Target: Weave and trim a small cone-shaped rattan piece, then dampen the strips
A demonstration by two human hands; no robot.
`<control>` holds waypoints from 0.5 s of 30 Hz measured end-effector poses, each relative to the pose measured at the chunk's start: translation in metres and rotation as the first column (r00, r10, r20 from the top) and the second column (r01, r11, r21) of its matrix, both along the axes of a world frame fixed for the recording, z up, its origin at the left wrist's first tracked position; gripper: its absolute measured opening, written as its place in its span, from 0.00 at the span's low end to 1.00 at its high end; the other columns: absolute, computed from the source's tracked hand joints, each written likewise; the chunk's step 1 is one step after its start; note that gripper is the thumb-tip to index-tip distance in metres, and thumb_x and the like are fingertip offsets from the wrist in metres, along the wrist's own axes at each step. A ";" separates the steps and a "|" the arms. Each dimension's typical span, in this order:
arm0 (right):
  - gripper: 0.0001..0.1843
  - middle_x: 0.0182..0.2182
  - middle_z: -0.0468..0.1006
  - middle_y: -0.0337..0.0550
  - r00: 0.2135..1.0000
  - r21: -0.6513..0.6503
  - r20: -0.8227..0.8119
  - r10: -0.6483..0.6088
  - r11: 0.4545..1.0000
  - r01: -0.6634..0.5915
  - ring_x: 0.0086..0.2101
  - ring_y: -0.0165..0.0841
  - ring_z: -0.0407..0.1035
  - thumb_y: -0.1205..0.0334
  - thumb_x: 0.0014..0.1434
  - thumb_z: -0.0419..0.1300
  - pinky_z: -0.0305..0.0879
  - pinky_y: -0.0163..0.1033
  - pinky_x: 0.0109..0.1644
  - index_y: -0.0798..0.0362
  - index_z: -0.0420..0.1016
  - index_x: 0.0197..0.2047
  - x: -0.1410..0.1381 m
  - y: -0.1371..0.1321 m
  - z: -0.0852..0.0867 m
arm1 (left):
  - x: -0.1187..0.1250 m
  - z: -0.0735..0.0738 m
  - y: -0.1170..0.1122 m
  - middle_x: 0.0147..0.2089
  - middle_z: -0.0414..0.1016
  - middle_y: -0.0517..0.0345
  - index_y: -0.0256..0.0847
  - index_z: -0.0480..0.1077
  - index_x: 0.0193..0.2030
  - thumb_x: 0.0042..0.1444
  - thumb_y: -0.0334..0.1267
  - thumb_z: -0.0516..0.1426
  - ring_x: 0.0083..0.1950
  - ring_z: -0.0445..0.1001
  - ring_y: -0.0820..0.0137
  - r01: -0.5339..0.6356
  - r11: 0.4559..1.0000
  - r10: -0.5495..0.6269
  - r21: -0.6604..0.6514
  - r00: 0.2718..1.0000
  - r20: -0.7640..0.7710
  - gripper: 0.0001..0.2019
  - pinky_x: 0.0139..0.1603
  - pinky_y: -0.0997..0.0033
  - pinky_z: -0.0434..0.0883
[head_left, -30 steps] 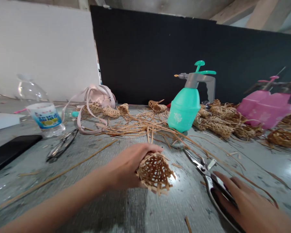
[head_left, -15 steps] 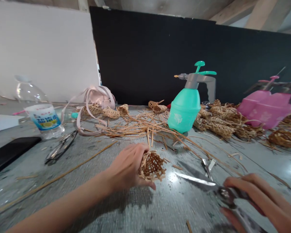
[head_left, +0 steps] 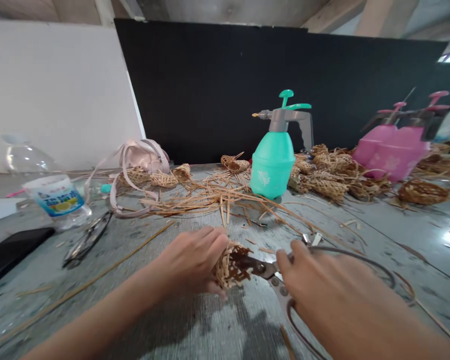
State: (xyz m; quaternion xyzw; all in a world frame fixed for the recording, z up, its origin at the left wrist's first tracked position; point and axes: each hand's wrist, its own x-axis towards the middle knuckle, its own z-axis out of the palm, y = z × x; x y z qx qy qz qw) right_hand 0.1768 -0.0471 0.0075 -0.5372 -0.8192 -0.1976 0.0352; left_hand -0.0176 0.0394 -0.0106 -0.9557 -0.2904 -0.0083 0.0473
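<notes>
**Head view: scissors point(head_left: 264, 270) at the little straw basket point(head_left: 228, 265)**

Your left hand point(head_left: 189, 262) is closed around the little straw basket. The basket sits at the thumb side of that hand, and its open, woven end sticks out toward your other hand. Your right hand point(head_left: 333, 295) is closed on the scissors. The metal blades point left, and their tips touch the edge of the basket. A dark, bent handle loop curves out past your right hand.

Under your hands is a gray wood table point(head_left: 416, 235) with thin straw bits on it. On the left side, you can see a black phone point(head_left: 13, 250), a pair of glasses point(head_left: 87, 239), and a clear water bottle point(head_left: 54, 195) with a blue and white label. Past your hands lies a messy pile of straw strips point(head_left: 198, 200). Behind that sit a pale pink bag point(head_left: 142, 157) and a few woven pieces point(head_left: 165, 180). A green spray bottle point(head_left: 272, 170) stands near the middle. To the right of it are more woven pieces point(head_left: 330, 182), a round woven basket point(head_left: 422, 192), and pink spray bottles point(head_left: 392, 155). Far back, a black board point(head_left: 210, 85) stands beside a white wall point(head_left: 52, 90).
</notes>
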 end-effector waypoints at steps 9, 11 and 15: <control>0.16 0.26 0.76 0.45 0.987 -0.213 0.051 -0.151 0.964 0.159 0.24 0.37 0.72 0.80 0.43 0.57 0.62 0.36 0.25 0.56 0.77 0.35 -0.008 0.005 0.006 | 0.002 0.001 0.001 0.48 0.70 0.49 0.37 0.62 0.43 0.48 0.40 0.63 0.46 0.71 0.59 -0.008 1.000 0.008 -0.010 1.000 -0.017 0.19 0.40 0.64 0.70; 0.17 0.26 0.75 0.45 0.988 -0.230 0.049 -0.149 0.961 0.157 0.25 0.38 0.72 0.79 0.43 0.58 0.62 0.37 0.25 0.55 0.76 0.35 -0.006 0.005 0.008 | -0.001 0.004 0.002 0.47 0.71 0.50 0.37 0.61 0.43 0.47 0.38 0.63 0.45 0.72 0.60 -0.032 0.999 0.032 -0.022 0.999 -0.007 0.19 0.39 0.65 0.70; 0.16 0.27 0.75 0.46 0.985 -0.281 0.076 -0.157 0.944 0.172 0.24 0.38 0.72 0.78 0.40 0.60 0.62 0.36 0.24 0.56 0.76 0.35 -0.011 0.007 0.011 | -0.005 0.008 0.003 0.45 0.72 0.51 0.38 0.61 0.42 0.46 0.34 0.62 0.44 0.73 0.60 -0.064 0.997 0.064 -0.047 0.998 0.001 0.18 0.37 0.66 0.68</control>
